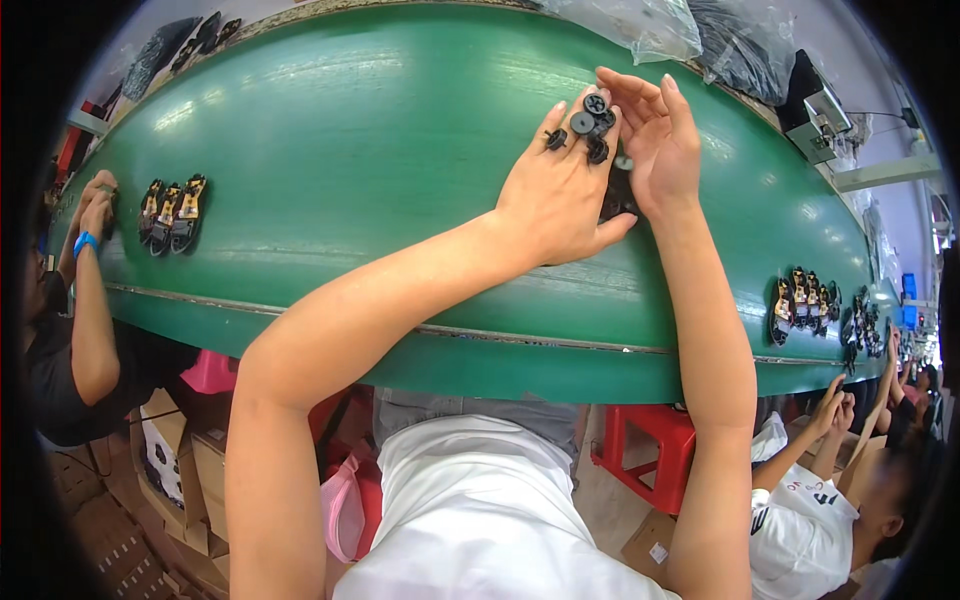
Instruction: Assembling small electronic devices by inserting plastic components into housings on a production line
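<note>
My left hand [560, 195] lies palm down over the green work surface, fingers stretched and spread. Several small black toy wheels [582, 123] show over and between its fingers; I cannot tell whether any are gripped. Close on the right, my right hand [665, 160] is cupped on its edge, palm facing the left hand and fingers loosely curved apart. More dark parts [618, 190] sit in the gap between the two hands, partly hidden by the left hand.
The long green belt-like surface [330, 130] crosses ahead of me. Assembled black-and-gold toy car chassis [172, 215] stand at left, with more chassis [800, 303] at right. Clear plastic bags [640, 25] lie along the far edge. Co-workers sit on both sides; a red stool [650, 440] stands below.
</note>
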The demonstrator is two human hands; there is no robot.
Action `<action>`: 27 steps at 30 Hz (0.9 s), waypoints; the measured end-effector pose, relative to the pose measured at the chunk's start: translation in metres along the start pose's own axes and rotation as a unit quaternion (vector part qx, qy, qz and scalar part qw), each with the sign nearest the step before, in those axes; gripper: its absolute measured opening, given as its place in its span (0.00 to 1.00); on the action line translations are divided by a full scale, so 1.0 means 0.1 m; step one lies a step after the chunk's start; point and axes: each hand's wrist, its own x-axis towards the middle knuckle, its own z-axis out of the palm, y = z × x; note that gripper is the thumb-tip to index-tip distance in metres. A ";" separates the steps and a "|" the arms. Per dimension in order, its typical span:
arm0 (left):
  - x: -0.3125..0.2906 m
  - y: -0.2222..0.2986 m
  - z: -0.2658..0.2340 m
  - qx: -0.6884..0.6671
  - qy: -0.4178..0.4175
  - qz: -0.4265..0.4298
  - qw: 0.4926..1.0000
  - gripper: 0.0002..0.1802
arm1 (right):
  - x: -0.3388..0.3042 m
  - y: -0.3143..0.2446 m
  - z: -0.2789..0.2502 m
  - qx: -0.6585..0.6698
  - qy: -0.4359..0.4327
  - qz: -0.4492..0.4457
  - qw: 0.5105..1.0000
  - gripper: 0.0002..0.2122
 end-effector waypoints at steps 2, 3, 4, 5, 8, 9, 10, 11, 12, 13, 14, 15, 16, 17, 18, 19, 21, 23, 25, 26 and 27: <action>-0.01 -0.01 0.01 -0.001 0.008 -0.004 1.000 0.57 | 0.02 0.01 -0.02 -0.033 0.013 0.015 0.999 0.21; -0.01 -0.01 0.02 -0.001 0.010 -0.004 1.000 0.57 | 0.02 0.00 -0.04 -0.034 0.012 0.013 0.999 0.21; -0.02 -0.01 0.02 -0.007 0.008 -0.002 1.000 0.57 | 0.03 0.00 -0.06 -0.086 0.017 0.019 0.996 0.19; -0.02 -0.03 0.02 -0.012 0.006 -0.001 1.000 0.57 | 0.04 -0.01 -0.07 -0.138 0.022 0.025 0.990 0.17; -0.03 -0.04 -0.01 -0.010 0.006 -0.004 1.000 0.57 | 0.07 -0.14 -0.26 -0.367 -0.046 -0.023 0.929 0.13; -0.04 -0.05 -0.02 -0.010 0.007 -0.004 1.000 0.57 | 0.06 -0.16 -0.31 -0.376 -0.050 -0.035 0.924 0.12; -0.06 -0.06 -0.03 -0.010 0.005 -0.002 1.000 0.58 | 0.02 -0.14 -0.35 -0.377 -0.051 -0.036 0.924 0.12; -0.08 -0.07 -0.04 -0.012 0.004 -0.001 1.000 0.59 | -0.05 -0.11 -0.40 -0.412 -0.039 -0.059 0.908 0.12; -0.11 -0.07 -0.05 -0.017 0.005 0.002 1.000 0.59 | -0.16 -0.11 -0.45 -0.450 -0.022 -0.080 0.889 0.11; -0.17 -0.11 -0.11 -0.015 -0.011 0.001 1.000 0.60 | -0.23 -0.12 -0.42 -0.459 -0.052 -0.081 0.883 0.11; -0.22 -0.16 -0.17 -0.014 -0.026 0.000 1.000 0.61 | -0.34 -0.13 -0.39 -0.423 -0.086 -0.019 0.902 0.14; -0.25 -0.17 -0.19 -0.017 -0.037 0.004 0.999 0.62 | -0.43 -0.19 -0.40 -0.492 -0.134 -0.099 0.855 0.18; -0.29 -0.18 -0.23 -0.017 -0.035 0.000 0.999 0.62 | -0.49 -0.21 -0.37 -0.548 -0.185 -0.177 0.796 0.22; -0.33 -0.20 -0.26 -0.019 -0.045 0.006 0.999 0.62 | -0.60 -0.23 -0.32 -0.577 -0.194 -0.179 0.773 0.25; -0.34 -0.20 -0.29 -0.024 -0.056 0.014 0.998 0.62 | -0.69 -0.26 -0.25 -0.606 -0.201 -0.179 0.749 0.28; -0.34 -0.20 -0.31 -0.024 -0.061 0.018 0.998 0.62 | -0.71 -0.26 -0.21 -0.640 -0.204 -0.199 0.713 0.29; -0.34 -0.20 -0.34 -0.023 -0.068 0.017 0.997 0.62 | -0.67 -0.20 -0.20 -0.659 -0.181 -0.211 0.698 0.29; -0.35 -0.19 -0.36 -0.021 -0.076 0.020 0.997 0.61 | -0.59 -0.13 -0.16 -0.683 -0.138 -0.265 0.667 0.23; -0.36 -0.20 -0.36 -0.016 -0.083 0.019 0.996 0.61 | -0.51 -0.08 -0.15 -0.692 -0.121 -0.248 0.667 0.19; -0.37 -0.20 -0.36 -0.014 -0.084 0.020 0.996 0.61 | -0.49 -0.06 -0.13 -0.702 -0.106 -0.231 0.666 0.16; -0.38 -0.19 -0.36 -0.017 -0.085 0.017 0.996 0.60 | -0.47 -0.04 -0.13 -0.693 -0.104 -0.258 0.665 0.11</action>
